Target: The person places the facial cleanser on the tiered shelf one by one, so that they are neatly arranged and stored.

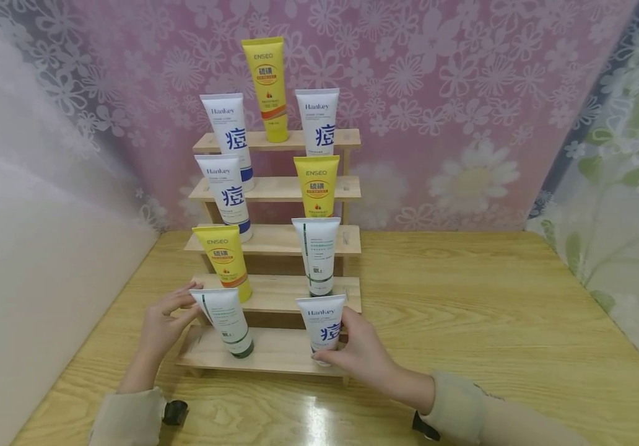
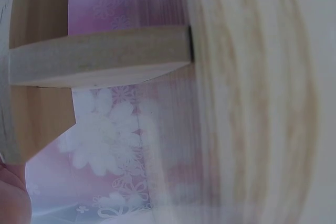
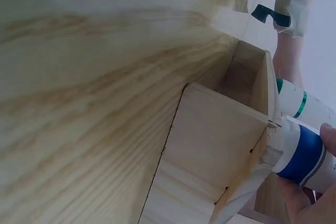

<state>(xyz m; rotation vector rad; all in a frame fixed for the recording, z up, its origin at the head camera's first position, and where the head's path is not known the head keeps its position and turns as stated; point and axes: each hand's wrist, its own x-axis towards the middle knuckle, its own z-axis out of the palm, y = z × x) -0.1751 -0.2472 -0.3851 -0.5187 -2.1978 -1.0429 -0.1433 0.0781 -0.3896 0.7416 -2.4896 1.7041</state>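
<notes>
My right hand (image 1: 366, 356) pinches a white and blue Hankey squeeze tube (image 1: 322, 322) at the right end of the lowest shelf, thumb in front and fingers at its right side. The tube stands cap down; its blue lower band appears in the right wrist view. With fingers extended, my left hand (image 1: 166, 319) rests at the left end of the second-lowest shelf of the wooden display stand (image 1: 275, 347). Right beside its thumb, a white and green tube (image 1: 227, 322) leans a little on the lowest shelf. A yellow ENSEO tube (image 1: 221, 263) stands just above.
More tubes line the upper steps: white Hankey ones (image 1: 225, 189) at left, a white and green one (image 1: 318, 254) and a yellow one (image 1: 317, 186) at right. Another yellow tube (image 1: 268, 93) tops the stand. The wood-grain table (image 1: 464, 322) meets a pink floral backdrop (image 1: 436, 124).
</notes>
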